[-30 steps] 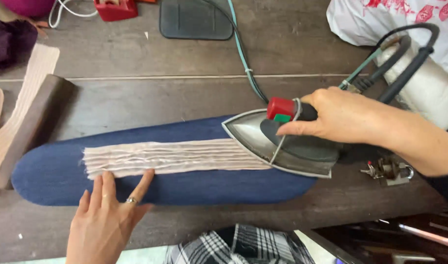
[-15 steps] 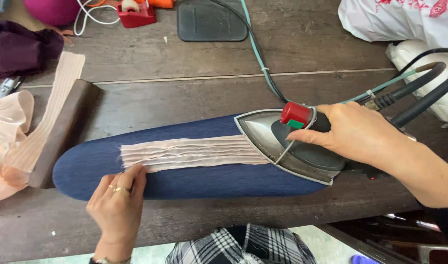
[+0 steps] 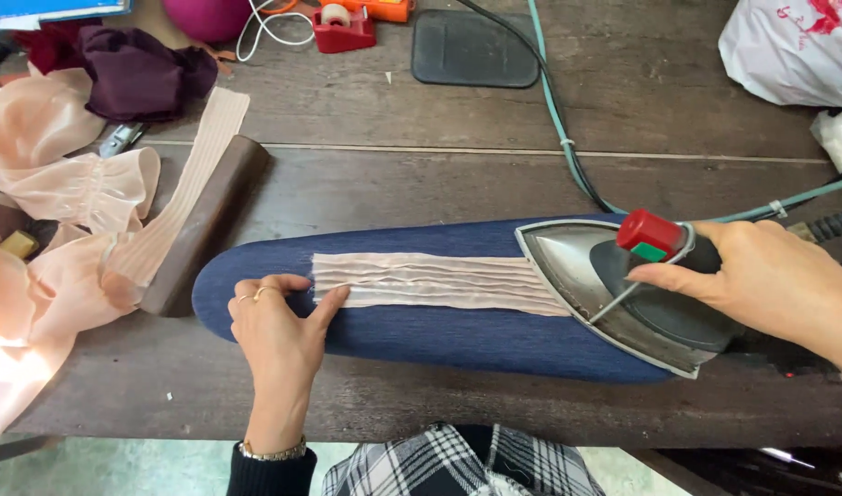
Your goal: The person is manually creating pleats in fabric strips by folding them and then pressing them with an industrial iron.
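Note:
A strip of pale pink pleated fabric [image 3: 439, 280] lies lengthwise on a long blue padded pressing board [image 3: 421, 332]. My left hand [image 3: 279, 321] rests flat on the board, its fingertips pressing the strip's left end. My right hand [image 3: 770, 280] grips the dark handle of a metal steam iron [image 3: 623, 294], which has a red knob on top. The iron's pointed nose covers the strip's right end.
A wooden block [image 3: 205, 220] lies left of the board, with more pink pleated strip and ruffled pink fabric [image 3: 63, 184] beside it. A teal hose [image 3: 559, 119], a black pad [image 3: 476, 46], a red tape dispenser [image 3: 343, 28], purple cloth [image 3: 136, 69] and a white bag [image 3: 793, 46] lie further back.
My left hand has moved up from the board's near edge onto the strip's left end. The iron has stayed on the strip's right end. The view has shifted left.

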